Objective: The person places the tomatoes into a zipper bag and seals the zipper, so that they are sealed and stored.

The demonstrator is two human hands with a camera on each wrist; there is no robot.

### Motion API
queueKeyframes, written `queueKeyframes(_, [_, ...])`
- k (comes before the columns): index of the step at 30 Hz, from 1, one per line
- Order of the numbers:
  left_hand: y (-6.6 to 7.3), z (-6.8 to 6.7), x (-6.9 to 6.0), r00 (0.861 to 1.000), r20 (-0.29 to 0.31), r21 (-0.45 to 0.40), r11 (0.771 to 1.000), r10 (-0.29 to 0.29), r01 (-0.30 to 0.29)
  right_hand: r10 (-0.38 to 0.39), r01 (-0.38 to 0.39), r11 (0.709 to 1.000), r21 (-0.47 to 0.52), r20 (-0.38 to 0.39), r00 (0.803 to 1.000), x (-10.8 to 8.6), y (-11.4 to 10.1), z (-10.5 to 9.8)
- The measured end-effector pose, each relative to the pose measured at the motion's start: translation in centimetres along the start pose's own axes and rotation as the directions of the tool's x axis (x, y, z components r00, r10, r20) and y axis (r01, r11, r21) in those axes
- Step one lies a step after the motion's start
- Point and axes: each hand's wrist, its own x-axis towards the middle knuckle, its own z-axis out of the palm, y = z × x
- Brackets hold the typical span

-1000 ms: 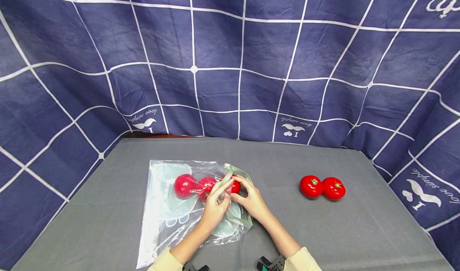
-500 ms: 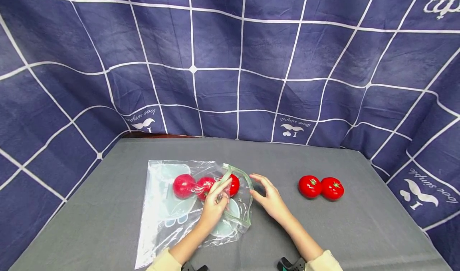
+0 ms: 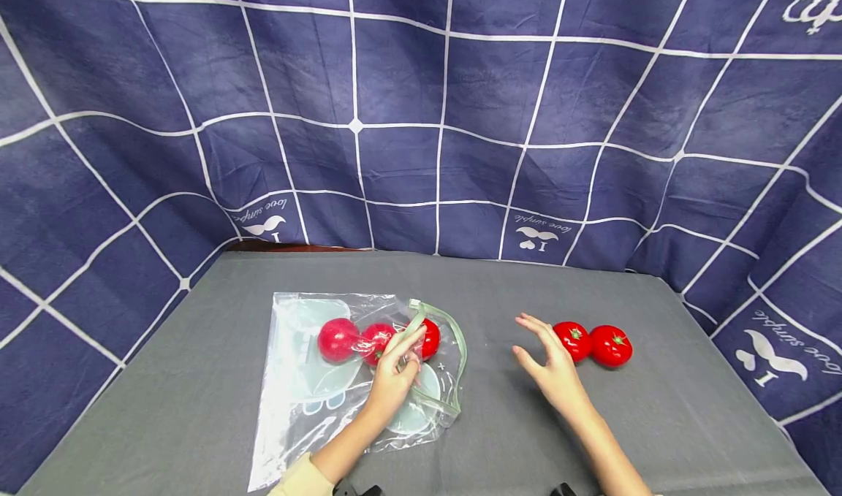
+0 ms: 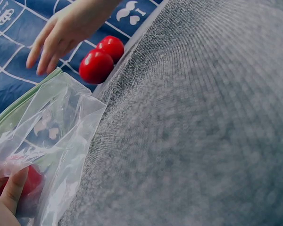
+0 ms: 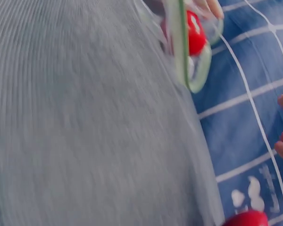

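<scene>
A clear zip bag [image 3: 287, 386] with a green zip lies on its side, its mouth facing right. Through the film show red tomatoes: one at the left [image 3: 338, 340], one in the middle [image 3: 375, 339], and a tomato near the mouth [image 3: 430, 340]. My left hand [image 3: 392, 386] pinches the bag's upper film by the zip; in the left wrist view its thumb [image 4: 15, 188] presses on the plastic. My right hand [image 3: 559, 379] is raised with spread fingers and holds nothing. Just beyond it sit two loose tomatoes, a nearer tomato [image 3: 574, 341] partly behind the hand and a right tomato [image 3: 611, 346].
Grey cloth covers the table [image 3: 500, 437]. A blue curtain [image 3: 487, 153] with white lines hangs behind the table and along both sides.
My right hand has left the bag's mouth and moved right to the loose tomatoes. The left hand stays at the bag, and the bag's mouth is now in full view.
</scene>
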Motion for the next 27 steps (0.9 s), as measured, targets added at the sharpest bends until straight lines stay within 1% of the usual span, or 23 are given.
queueKeyframes(5, [-0.1,0.1,0.0,1.000,0.008,-0.004,1.000,0.000,0.000,0.080,-0.082,0.996,-0.020,-0.090,0.993,-0.6,1.0,-2.6])
queueKeyframes(7, [0.0,0.1,-0.1,1.000,0.006,-0.006,1.000,-0.003,0.003,0.119,-0.123,0.992,-0.025,-0.128,0.985,-0.6,1.3,-3.6])
queueKeyframes(10, [0.0,0.1,-0.1,1.000,0.001,-0.012,1.000,-0.008,0.008,0.170,-0.183,0.981,-0.055,-0.194,0.966,-0.6,2.1,-5.0])
queueKeyframes(13, [0.0,0.2,-0.1,1.000,-0.001,-0.013,1.000,-0.014,0.014,0.199,-0.231,0.969,-0.086,-0.282,0.939,-0.9,3.0,-6.4])
queueKeyframes(16, [0.0,0.3,0.0,1.000,0.008,-0.013,1.000,-0.016,0.016,0.208,-0.269,0.956,-0.115,-0.380,0.901,-1.4,4.3,-7.7])
queueKeyframes(19, [0.0,0.3,0.0,1.000,0.009,-0.012,1.000,-0.018,0.018,0.213,-0.300,0.945,-0.128,-0.453,0.866,-2.2,5.5,-8.7])
queueKeyframes(21, [0.0,0.3,0.0,1.000,0.006,-0.017,1.000,-0.022,0.022,0.218,-0.315,0.940,-0.134,-0.474,0.853,-2.6,6.3,-9.1])
queueKeyframes(22, [0.0,0.3,0.0,1.000,0.005,-0.019,1.000,-0.021,0.021,0.222,-0.320,0.938,-0.135,-0.474,0.852,-2.9,6.7,-9.2])
queueKeyframes(24, [0.1,0.2,0.0,1.000,0.004,-0.018,1.000,-0.018,0.018,0.234,-0.328,0.935,-0.135,-0.459,0.857,-3.3,7.4,-9.2])
queueKeyframes(27, [0.1,0.1,0.0,1.000,0.003,-0.008,1.000,-0.013,0.013,0.277,-0.361,0.923,-0.131,-0.426,0.861,-3.8,8.4,-9.0])
